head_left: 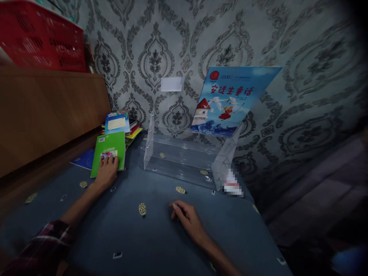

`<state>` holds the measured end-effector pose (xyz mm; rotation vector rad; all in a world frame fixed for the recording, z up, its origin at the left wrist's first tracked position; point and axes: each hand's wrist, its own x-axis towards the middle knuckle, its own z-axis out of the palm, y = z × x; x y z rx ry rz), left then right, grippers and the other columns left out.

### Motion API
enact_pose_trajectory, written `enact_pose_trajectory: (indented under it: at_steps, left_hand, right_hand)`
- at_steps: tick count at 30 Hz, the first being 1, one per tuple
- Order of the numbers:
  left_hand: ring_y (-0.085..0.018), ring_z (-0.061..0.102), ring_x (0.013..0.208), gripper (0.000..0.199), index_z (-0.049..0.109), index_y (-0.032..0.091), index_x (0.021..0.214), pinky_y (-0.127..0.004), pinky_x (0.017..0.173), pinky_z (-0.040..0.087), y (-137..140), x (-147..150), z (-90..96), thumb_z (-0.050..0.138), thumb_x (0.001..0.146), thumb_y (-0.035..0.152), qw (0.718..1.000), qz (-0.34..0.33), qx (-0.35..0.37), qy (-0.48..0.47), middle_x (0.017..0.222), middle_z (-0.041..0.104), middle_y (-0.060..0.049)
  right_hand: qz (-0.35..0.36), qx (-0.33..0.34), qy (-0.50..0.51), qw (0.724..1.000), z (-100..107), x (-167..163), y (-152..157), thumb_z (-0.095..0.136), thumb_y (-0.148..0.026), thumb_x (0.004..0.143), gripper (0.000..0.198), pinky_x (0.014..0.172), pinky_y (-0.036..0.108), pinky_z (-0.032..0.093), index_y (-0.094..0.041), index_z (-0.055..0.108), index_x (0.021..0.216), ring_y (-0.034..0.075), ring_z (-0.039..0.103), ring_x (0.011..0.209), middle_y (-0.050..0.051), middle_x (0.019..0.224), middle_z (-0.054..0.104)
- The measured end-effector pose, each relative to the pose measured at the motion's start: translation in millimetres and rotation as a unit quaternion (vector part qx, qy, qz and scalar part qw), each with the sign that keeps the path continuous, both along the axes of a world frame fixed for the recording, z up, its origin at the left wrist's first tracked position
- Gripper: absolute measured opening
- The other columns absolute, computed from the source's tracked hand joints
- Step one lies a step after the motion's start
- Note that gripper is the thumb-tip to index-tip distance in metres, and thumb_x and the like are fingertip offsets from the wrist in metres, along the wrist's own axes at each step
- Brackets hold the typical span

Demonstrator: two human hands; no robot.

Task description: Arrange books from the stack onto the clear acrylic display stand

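My left hand lies on the lower part of a green book, its fingers stretched over the cover and not wrapped round it. The book rests on top of other books at the left. Above the table cloth, nearer to me, my right hand has loosely curled fingers with nothing visible in them. A clear plastic book rack stands between the hands and the wall. In its right rear part a blue storybook with red Chinese characters stands upright, leaning back.
Beside the green book are a blue-covered book, a dark blue book and a yellow one. A wooden cabinet bearing a red basket borders the left. Patterned wallpaper rises behind the dark cloth-covered table.
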<state>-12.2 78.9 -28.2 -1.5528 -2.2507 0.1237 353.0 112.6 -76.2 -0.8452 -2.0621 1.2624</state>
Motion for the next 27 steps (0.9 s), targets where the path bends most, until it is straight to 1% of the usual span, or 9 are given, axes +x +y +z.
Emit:
enact_pose_trajectory:
  at_steps: [3, 6, 8, 11, 13, 18, 22, 25, 27]
  left_hand:
    - [-0.037, 0.054, 0.131, 0.050, 0.054, 0.009, 0.138, -0.050, 0.110, 0.042, -8, 9, -1.3, 0.042, 0.090, 0.006, 1.000, -0.004, -0.024, -0.006, 0.144, 0.055, -0.023]
    - [-0.034, 0.062, 0.122, 0.047, 0.059, 0.010, 0.133, -0.044, 0.099, 0.051, -14, 18, -3.6, 0.042, 0.090, 0.005, 0.998, -0.011, -0.060, -0.020, 0.136, 0.062, -0.021]
    - [-0.033, 0.063, 0.119, 0.047, 0.060, 0.010, 0.132, -0.043, 0.094, 0.053, -19, 24, -5.3, 0.042, 0.089, 0.003, 0.997, -0.013, -0.077, -0.025, 0.134, 0.063, -0.020]
    - [-0.035, 0.062, 0.121, 0.049, 0.058, 0.010, 0.135, -0.044, 0.095, 0.053, -25, 33, -5.8, 0.040, 0.090, 0.003, 0.995, -0.011, -0.090, -0.027, 0.138, 0.061, -0.021]
    - [-0.034, 0.063, 0.120, 0.048, 0.058, 0.010, 0.135, -0.044, 0.094, 0.053, -30, 39, -4.0, 0.040, 0.091, 0.004, 0.995, -0.012, -0.099, -0.028, 0.137, 0.061, -0.021]
    - [-0.034, 0.067, 0.112, 0.044, 0.062, 0.008, 0.128, -0.044, 0.084, 0.057, -43, 67, 5.8, 0.039, 0.092, 0.002, 0.992, -0.026, -0.120, -0.032, 0.127, 0.064, -0.023]
    - [-0.034, 0.071, 0.105, 0.043, 0.064, 0.005, 0.126, -0.046, 0.084, 0.058, -53, 98, 16.7, 0.036, 0.093, 0.000, 0.987, -0.042, -0.151, -0.041, 0.120, 0.067, -0.025]
    - [-0.034, 0.073, 0.099, 0.042, 0.065, 0.003, 0.124, -0.045, 0.080, 0.059, -59, 120, 25.7, 0.038, 0.092, -0.001, 0.980, -0.060, -0.181, -0.054, 0.117, 0.068, -0.026]
    - [-0.034, 0.074, 0.095, 0.041, 0.066, 0.002, 0.123, -0.045, 0.076, 0.059, -62, 134, 30.5, 0.041, 0.091, -0.001, 0.976, -0.078, -0.193, -0.059, 0.115, 0.069, -0.027]
  right_hand:
    - [-0.004, -0.007, 0.002, 1.000, 0, 0, 0, 0.037, -0.075, 0.097, 0.065, 0.070, 0.031, 0.044, -0.020, 0.062, 0.072, 0.018, 0.058, 0.068, 0.003, 0.066, 0.062]
    - [-0.003, -0.015, -0.003, 1.000, 0, 0, 0, 0.038, -0.075, 0.096, 0.064, 0.069, 0.031, 0.044, -0.020, 0.062, 0.072, 0.018, 0.057, 0.067, 0.003, 0.068, 0.063]
    - [0.000, -0.016, -0.005, 1.000, 0, 1, 0, 0.038, -0.075, 0.097, 0.064, 0.069, 0.030, 0.043, -0.020, 0.062, 0.073, 0.018, 0.056, 0.067, 0.003, 0.068, 0.062]
    - [0.004, -0.012, -0.004, 1.000, 1, 1, 0, 0.038, -0.074, 0.097, 0.063, 0.069, 0.030, 0.043, -0.020, 0.062, 0.074, 0.017, 0.057, 0.066, 0.003, 0.069, 0.063]
    - [0.005, -0.006, -0.003, 1.000, 1, 1, 0, 0.039, -0.072, 0.097, 0.062, 0.068, 0.029, 0.043, -0.020, 0.062, 0.073, 0.018, 0.057, 0.068, 0.003, 0.070, 0.064]
    - [0.012, -0.004, -0.002, 1.000, 4, 2, -1, 0.039, -0.070, 0.099, 0.060, 0.069, 0.030, 0.044, -0.020, 0.064, 0.077, 0.018, 0.058, 0.067, 0.003, 0.069, 0.064]
    - [0.005, 0.002, -0.010, 1.000, 3, 1, 0, 0.039, -0.068, 0.099, 0.059, 0.065, 0.028, 0.042, -0.020, 0.062, 0.073, 0.016, 0.055, 0.063, 0.002, 0.067, 0.062]
    - [-0.001, 0.002, -0.017, 1.000, 2, 1, 0, 0.039, -0.069, 0.098, 0.060, 0.060, 0.028, 0.039, -0.020, 0.062, 0.074, 0.016, 0.052, 0.060, 0.002, 0.066, 0.061]
    - [0.001, 0.000, -0.017, 1.000, 2, 1, -1, 0.039, -0.069, 0.098, 0.059, 0.061, 0.028, 0.040, -0.020, 0.063, 0.075, 0.016, 0.052, 0.060, 0.002, 0.067, 0.062]
